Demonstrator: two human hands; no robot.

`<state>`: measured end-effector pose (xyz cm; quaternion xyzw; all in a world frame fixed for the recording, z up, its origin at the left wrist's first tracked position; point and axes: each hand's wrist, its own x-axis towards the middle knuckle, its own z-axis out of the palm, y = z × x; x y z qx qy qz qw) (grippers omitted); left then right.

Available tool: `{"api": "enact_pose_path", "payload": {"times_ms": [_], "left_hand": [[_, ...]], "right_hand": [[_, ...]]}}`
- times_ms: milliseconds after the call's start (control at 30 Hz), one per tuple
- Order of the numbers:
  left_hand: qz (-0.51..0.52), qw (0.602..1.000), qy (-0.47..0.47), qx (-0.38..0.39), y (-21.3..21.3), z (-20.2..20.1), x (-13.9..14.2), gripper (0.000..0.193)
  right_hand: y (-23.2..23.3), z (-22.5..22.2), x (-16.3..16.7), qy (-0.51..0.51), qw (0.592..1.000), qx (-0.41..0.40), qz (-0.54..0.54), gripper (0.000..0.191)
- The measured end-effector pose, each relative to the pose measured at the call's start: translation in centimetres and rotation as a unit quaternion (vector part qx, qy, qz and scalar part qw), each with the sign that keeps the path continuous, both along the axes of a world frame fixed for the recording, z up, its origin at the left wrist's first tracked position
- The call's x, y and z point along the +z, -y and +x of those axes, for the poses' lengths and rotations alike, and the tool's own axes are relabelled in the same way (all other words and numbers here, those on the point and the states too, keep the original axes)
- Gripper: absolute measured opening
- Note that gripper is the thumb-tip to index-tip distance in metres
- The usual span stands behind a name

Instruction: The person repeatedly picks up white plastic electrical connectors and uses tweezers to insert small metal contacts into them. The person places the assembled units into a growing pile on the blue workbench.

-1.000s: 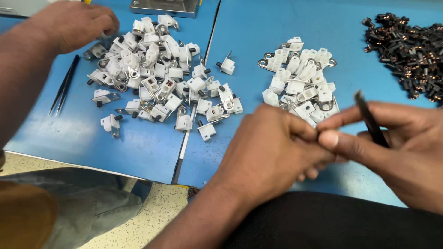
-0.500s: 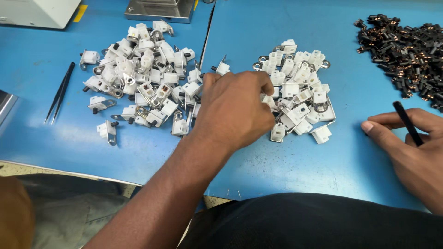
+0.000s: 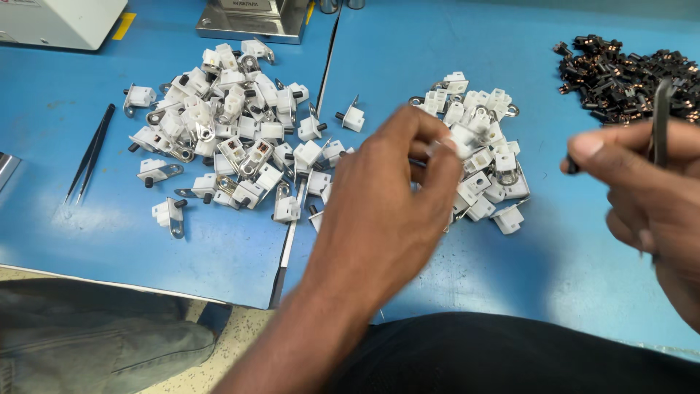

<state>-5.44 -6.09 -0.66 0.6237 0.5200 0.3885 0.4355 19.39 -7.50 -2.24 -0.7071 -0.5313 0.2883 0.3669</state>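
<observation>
White plastic is what I pinch in my left hand: a small switch part, held just above the right pile. It looks light, hard and boxy, easy to grab by its sides. My right hand grips thin black tweezers.
</observation>
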Motion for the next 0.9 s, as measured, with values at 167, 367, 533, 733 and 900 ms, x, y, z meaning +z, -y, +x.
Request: {"api": "enact_pose_path", "payload": {"times_ms": [167,367,533,733,900], "left_hand": [[-0.025,0.995,0.083,-0.041,1.6,0.8,1.7,0.029],[-0.033,0.995,0.093,-0.031,0.8,1.0,2.5,0.029],[-0.034,0.995,0.088,0.013,1.6,1.5,2.0,0.03],[-0.07,0.992,0.098,0.025,1.6,0.7,1.4,0.026],[-0.037,0.988,0.153,-0.011,1.5,1.2,1.8,0.03]], "right_hand": [[0.4,-5.4,4.1,-0.073,0.986,0.079,0.128,0.019],[0.2,-8.4,5.8,0.101,0.981,0.053,0.157,0.02],[1.4,-7.4,4.5,0.215,0.949,0.12,0.198,0.022],[-1.7,-4.3,3.8,-0.06,0.985,0.145,0.067,0.029],[-3.0,0.5,1.2,-0.12,0.961,0.212,0.132,0.04]]}}
